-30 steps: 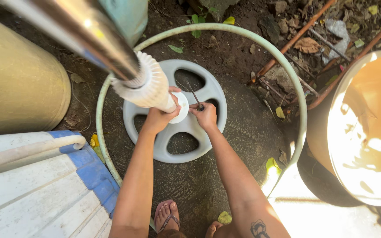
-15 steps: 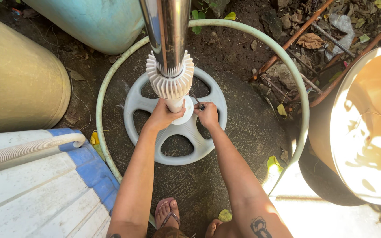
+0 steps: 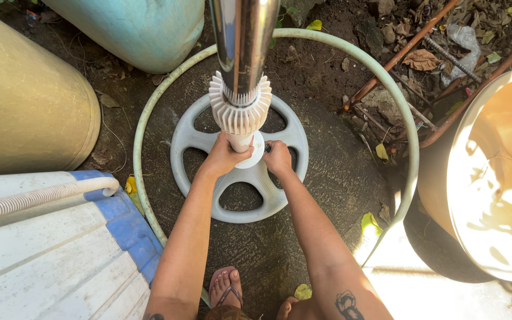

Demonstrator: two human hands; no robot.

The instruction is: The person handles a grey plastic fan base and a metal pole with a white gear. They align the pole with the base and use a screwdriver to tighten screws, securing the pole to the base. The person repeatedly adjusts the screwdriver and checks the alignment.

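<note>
The left hand (image 3: 223, 157) is clamped on the white pole foot (image 3: 241, 142) at the hub of the round base (image 3: 239, 157) on the ground, the right hand (image 3: 278, 157) pinching a small tool at its 3 o'clock; keeping the pole (image 3: 244, 41) upright seems wise while working there.

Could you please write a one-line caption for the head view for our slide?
Left hand grips the white pole base while right hand rests at the round fan stand on bare soil.

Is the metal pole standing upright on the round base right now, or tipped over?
Upright: the metal pole rises toward the camera from the hub of the round base, with the left hand gripping its foot.
</note>
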